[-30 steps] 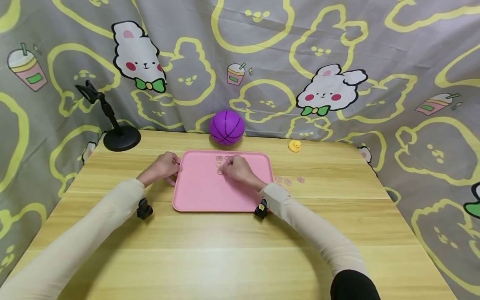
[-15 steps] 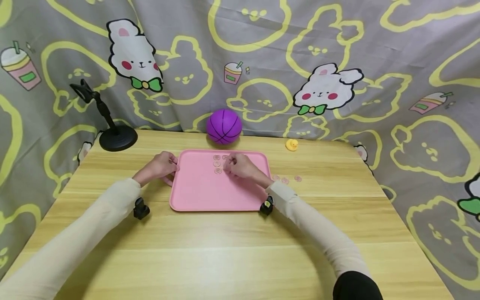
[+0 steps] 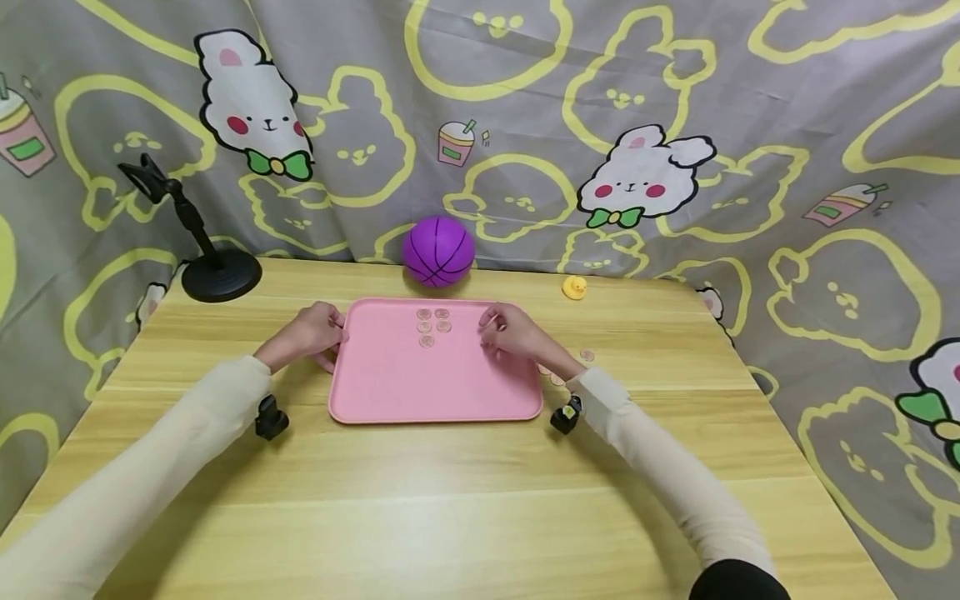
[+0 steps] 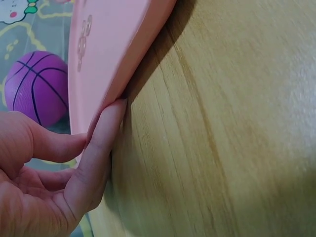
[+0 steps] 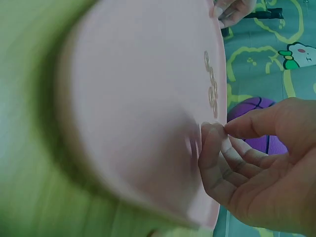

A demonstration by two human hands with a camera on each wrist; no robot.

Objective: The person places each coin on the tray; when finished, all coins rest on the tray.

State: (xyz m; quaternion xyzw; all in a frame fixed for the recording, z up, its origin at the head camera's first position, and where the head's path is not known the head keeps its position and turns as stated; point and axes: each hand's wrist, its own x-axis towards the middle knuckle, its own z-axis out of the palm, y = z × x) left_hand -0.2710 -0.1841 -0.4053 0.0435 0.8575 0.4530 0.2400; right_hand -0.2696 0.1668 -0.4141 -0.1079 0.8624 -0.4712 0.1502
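Several small copper-coloured coins (image 3: pixel 424 327) lie grouped near the far edge of the pink tray (image 3: pixel 382 383). At the tray's left edge my left hand (image 3: pixel 311 332) pinches the rim. In the left wrist view its thumb (image 4: pixel 61 146) is on the inner side of the rim and a finger (image 4: pixel 101 131) lies along the outside. My right hand (image 3: pixel 517 333) hovers over the right part of the tray, to the right of the coins. Its fingers are loosely bent, with thumb and fingertip close together in the right wrist view and nothing visible between them.
More coins (image 3: pixel 587 355) lie on the wooden table (image 3: pixel 420 500) just right of the tray, some partly behind the right wrist. Along the back stand a purple basketball (image 3: pixel 438 252), a yellow rubber duck (image 3: pixel 574 287) and a black stand (image 3: pixel 221 273), before a patterned curtain (image 3: pixel 517 108).
My right hand has drawn away to the right from the coins, uncovering one more of them. My left hand keeps its grip on the tray rim. The head view has shifted slightly.
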